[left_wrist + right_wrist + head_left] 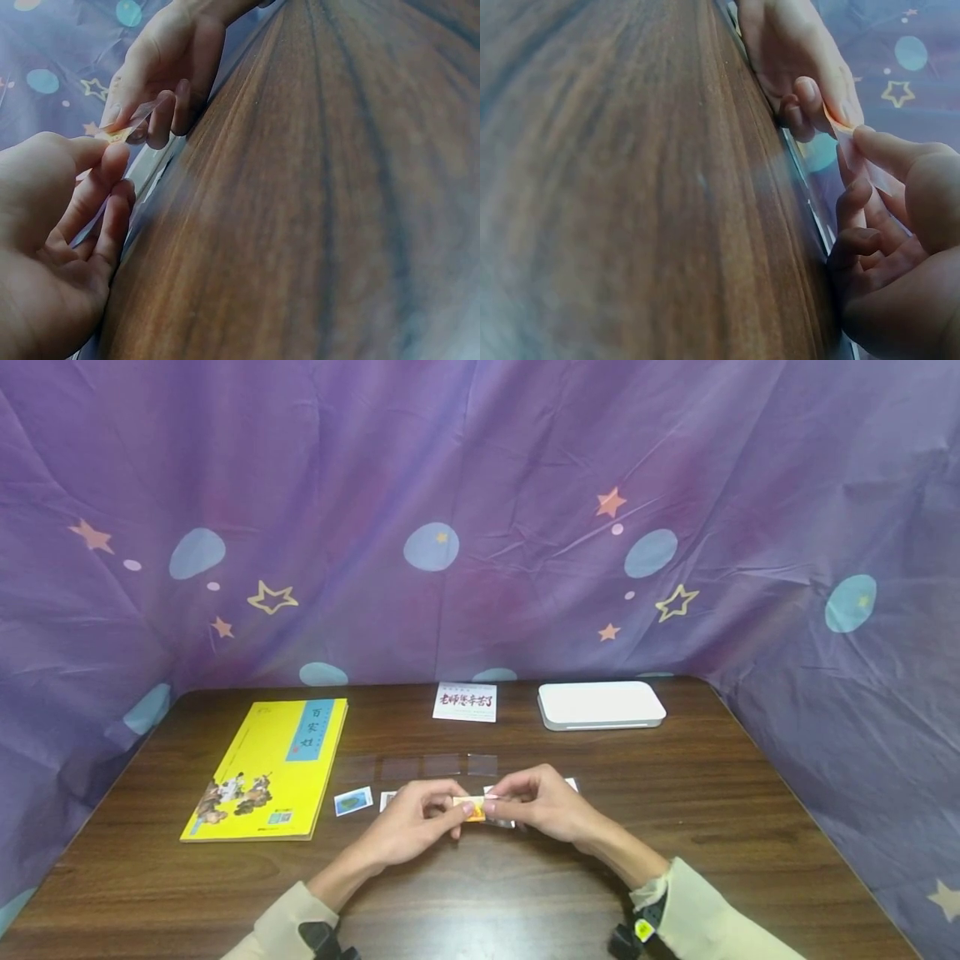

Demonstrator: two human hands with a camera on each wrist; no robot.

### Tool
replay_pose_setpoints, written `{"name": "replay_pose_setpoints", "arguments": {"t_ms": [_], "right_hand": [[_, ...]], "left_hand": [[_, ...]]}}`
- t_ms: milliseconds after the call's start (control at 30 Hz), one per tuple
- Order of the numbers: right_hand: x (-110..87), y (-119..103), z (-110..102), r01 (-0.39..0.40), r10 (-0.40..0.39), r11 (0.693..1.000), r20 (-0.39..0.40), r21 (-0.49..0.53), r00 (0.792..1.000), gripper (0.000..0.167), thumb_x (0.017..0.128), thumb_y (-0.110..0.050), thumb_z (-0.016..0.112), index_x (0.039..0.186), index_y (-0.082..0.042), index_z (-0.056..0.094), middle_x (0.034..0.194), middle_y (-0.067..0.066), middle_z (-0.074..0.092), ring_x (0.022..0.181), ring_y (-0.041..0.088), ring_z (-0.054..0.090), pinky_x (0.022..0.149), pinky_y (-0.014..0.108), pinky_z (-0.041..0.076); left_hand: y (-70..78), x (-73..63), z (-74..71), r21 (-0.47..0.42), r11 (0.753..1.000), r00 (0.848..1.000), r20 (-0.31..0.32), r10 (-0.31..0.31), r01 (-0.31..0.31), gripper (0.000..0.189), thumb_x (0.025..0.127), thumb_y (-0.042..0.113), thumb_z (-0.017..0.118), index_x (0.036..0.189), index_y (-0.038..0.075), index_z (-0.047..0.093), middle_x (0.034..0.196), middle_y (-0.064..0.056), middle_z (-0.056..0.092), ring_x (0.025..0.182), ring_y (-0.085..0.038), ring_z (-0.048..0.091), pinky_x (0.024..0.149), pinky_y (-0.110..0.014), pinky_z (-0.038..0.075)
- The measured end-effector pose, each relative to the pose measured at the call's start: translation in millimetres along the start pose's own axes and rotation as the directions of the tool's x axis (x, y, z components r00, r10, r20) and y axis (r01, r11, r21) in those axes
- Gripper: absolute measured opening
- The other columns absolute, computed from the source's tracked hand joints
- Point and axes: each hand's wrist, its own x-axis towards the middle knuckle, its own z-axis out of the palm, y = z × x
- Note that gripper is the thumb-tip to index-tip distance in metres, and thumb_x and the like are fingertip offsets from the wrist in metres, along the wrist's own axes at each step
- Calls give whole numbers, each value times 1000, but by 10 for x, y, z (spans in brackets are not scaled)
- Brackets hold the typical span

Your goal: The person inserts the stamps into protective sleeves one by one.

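Observation:
My left hand (414,820) pinches a small yellow-orange stamp (471,808) between thumb and forefinger, above the table. Close against it, my right hand (553,810) pinches a small clear plastic sleeve (147,109) between thumb and fingertips. The stamp's edge meets the sleeve at the right fingertips; how far it is inside I cannot tell. On the table left of the hands lies a blue-and-green stamp (353,802) with a white border. Another stamp (386,799) is partly hidden behind the left hand. Several clear sleeves (482,765) lie in a row beyond the hands.
A yellow book (277,777) lies at the left of the brown table (465,893). At the back is a white card (465,702) with red writing, and to its right a white flat case (602,704). A purple patterned cloth (525,460) hangs behind the table.

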Motion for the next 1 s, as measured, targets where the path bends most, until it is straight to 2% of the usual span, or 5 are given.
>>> {"name": "replay_pose_setpoints", "arguments": {"t_ms": [133, 267, 400, 733, 1000], "right_hand": [[-1, -5, 6, -9, 9, 1000, -10, 5, 1000, 21, 96, -28, 84, 108, -11, 83, 88, 7, 82, 62, 9, 64, 56, 22, 54], [2, -8, 9, -24, 24, 1000, -16, 19, 1000, 22, 95, -29, 85, 107, -11, 83, 89, 6, 84, 62, 9, 67, 57, 23, 56], [6, -11, 8, -20, 20, 1000, -29, 24, 999, 21, 94, -29, 86, 106, -12, 83, 88, 9, 84, 59, 11, 66, 56, 24, 58], [11, -13, 29, 3, -3, 1000, -14, 9, 1000, 17, 96, -29, 84, 108, -16, 82, 90, 8, 83, 62, 9, 64, 55, 22, 55], [6, -7, 13, 38, -38, 999, 1, 5, 999, 18, 103, -29, 76, 114, -15, 80, 93, 7, 84, 60, 11, 62, 55, 23, 54]], "left_hand": [[-6, 2, 3, 9, 1000, 1000, -1, 5, -5, 12, 106, 38, 70, 106, 28, 77, 81, 5, 78, 74, -12, 63, 79, -28, 47], [-7, 3, 4, 19, 1000, 1000, -6, 9, -8, 13, 106, 40, 70, 106, 29, 77, 82, 9, 80, 93, -13, 69, 96, -35, 47], [-11, 8, 2, 18, 1000, 1000, -10, 13, -12, 16, 105, 41, 71, 104, 27, 78, 83, 10, 81, 106, -12, 70, 104, -38, 45], [19, -12, 4, 1, 1000, 1000, 22, -10, 10, 16, 100, 39, 79, 105, 24, 82, 80, 3, 82, 92, -12, 68, 82, -27, 46], [5, -8, -16, -68, 997, 1000, -6, -23, 22, 20, 100, 33, 79, 111, 16, 80, 86, -7, 82, 68, -7, 49, 63, -21, 39]]}}
